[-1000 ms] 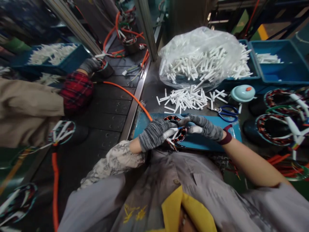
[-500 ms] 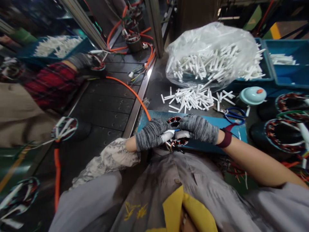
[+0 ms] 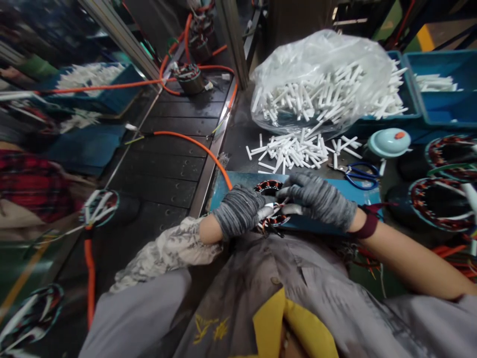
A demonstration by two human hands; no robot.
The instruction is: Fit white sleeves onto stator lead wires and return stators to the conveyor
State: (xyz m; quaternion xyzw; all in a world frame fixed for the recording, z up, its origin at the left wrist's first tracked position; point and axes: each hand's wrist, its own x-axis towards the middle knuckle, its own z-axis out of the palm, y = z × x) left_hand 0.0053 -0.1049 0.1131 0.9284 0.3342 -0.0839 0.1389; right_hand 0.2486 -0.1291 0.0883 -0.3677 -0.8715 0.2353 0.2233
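A motor stator (image 3: 269,186) with copper windings and orange-white lacing sits on the blue board (image 3: 345,191) in front of my body. Over its opening my two gloved hands come close together. My left hand (image 3: 242,211), in a grey knitted glove with pale fingertips, is closed on the stator's lead wires (image 3: 276,205). From the other side my right hand (image 3: 316,199), gloved alike, pinches the same thin leads. Fingers hide much of the wire ends and the middle of the stator. White sleeve tubes (image 3: 298,151) lie loose just beyond the board.
A clear plastic bag (image 3: 324,79) of white tubes leans on blue bins (image 3: 443,119). Blue-handled snips (image 3: 361,175) and a light-blue round container (image 3: 389,143) lie right, near more stators (image 3: 439,204). Left, a conveyor (image 3: 164,179) carries orange cables; a co-worker's plaid sleeve (image 3: 30,184) is beyond.
My right hand has shifted slightly right, and the white and blue piece between my hands no longer shows. The co-worker's arm has drawn back left, and an orange cable now stretches across the conveyor.
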